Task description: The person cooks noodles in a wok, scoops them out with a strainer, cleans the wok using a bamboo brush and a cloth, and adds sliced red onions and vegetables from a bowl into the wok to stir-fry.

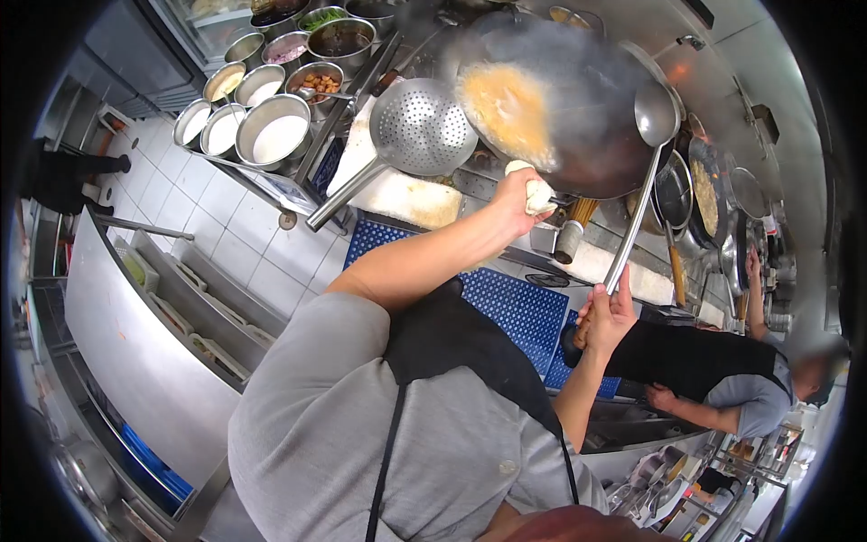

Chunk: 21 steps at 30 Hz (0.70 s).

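- Basically, wok (591, 172) sits upper center to right of frame, up and ahead of both hands.
- Left hand (517, 200) is closed on a pale cloth (540, 198) at wok's lower-left rim. It's the nearer hand to wok; exact finger placement under the cloth: can't tell.
- Right hand (610, 316) sits lower, right of center, fingers wrapped around the wooden grip of the ladle (636, 217), well apart from wok body.
- Ladle long axis: grip at the bottom, shaft up and slightly right, bowl by wok's right side. Bowl touching wok or just above it: can't tell.
- Yellowish food (506, 108) is in wok's left part, so it's on the left-hand side, across from the ladle bowl. Steam hazes the far rim.
- Strainer (423, 126) is just left of wok, handle angled to lower left, no hand on it.
- Brush (576, 230) is below wok, between the two hands.
- Tubs (274, 135) upper left; another person (704, 366) at right, hands apart from these two.
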Available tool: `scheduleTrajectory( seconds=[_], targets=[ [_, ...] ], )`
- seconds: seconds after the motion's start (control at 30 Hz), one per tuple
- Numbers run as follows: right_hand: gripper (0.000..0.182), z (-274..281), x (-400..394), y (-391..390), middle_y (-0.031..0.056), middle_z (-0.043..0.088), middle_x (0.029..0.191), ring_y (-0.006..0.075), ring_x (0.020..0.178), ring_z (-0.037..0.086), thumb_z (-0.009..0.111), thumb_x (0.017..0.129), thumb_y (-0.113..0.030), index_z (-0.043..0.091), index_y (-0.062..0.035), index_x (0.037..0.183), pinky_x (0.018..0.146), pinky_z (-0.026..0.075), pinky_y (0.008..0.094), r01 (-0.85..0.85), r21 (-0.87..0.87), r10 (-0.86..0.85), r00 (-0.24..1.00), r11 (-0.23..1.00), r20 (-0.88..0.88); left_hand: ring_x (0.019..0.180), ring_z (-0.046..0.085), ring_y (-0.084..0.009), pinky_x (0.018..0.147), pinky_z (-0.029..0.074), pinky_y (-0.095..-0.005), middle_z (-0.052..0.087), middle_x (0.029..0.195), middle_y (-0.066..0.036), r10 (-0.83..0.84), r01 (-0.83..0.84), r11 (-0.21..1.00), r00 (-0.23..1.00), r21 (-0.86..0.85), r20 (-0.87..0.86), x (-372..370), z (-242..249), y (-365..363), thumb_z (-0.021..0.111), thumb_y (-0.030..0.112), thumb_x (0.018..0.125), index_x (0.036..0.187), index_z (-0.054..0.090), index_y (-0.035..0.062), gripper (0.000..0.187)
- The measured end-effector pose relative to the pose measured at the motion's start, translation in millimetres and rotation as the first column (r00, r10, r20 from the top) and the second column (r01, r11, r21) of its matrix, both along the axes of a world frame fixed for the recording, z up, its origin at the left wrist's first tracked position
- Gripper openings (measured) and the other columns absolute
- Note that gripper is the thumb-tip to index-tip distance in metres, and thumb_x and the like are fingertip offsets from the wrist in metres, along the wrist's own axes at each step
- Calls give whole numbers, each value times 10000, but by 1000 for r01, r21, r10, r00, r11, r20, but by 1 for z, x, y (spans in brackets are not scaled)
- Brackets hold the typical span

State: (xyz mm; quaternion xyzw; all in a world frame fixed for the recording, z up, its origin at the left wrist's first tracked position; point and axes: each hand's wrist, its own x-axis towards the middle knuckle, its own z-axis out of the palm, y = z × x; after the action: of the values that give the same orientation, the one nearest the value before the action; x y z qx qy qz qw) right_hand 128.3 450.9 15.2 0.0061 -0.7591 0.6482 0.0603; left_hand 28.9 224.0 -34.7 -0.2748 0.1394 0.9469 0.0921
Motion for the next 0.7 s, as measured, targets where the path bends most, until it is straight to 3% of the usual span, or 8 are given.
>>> scheduleTrajectory(
  seconds=[0.27,0.47,0.63,0.7],
  targets=[
    [624,29,-10,-19,14,581,652,62,460,508,627,911,19,404,-17,1492,377,406,221,10,99,-14,999,995,44,705,607,-234,569,474,-407,623,764,-39,-12,20,997,995,75,-101,4,-34,6,637,192,729,820,596,153,108],
    [641,43,-51,-45,-1,547,605,65,445,478,623,919,-42,370,-6,1507,380,375,254,-69,333,17,987,941,158,680,612,-241,570,477,-410,618,728,-37,4,3,998,992,55,-123,6,-27,7,639,167,734,832,598,152,107],
    [612,55,-44,-48,4,557,633,72,448,499,633,893,-9,422,35,1466,397,386,241,-216,254,138,947,943,291,702,613,-246,590,484,-417,627,749,-41,-15,16,1000,996,13,-86,7,-31,4,637,180,739,829,605,150,101],
    [611,53,-49,-50,6,554,628,69,445,493,633,891,-6,426,32,1465,392,385,241,-149,299,82,970,943,227,722,608,-245,604,479,-417,632,765,-41,-39,41,999,990,11,-136,11,-36,0,637,190,738,807,604,154,84]
  ],
)
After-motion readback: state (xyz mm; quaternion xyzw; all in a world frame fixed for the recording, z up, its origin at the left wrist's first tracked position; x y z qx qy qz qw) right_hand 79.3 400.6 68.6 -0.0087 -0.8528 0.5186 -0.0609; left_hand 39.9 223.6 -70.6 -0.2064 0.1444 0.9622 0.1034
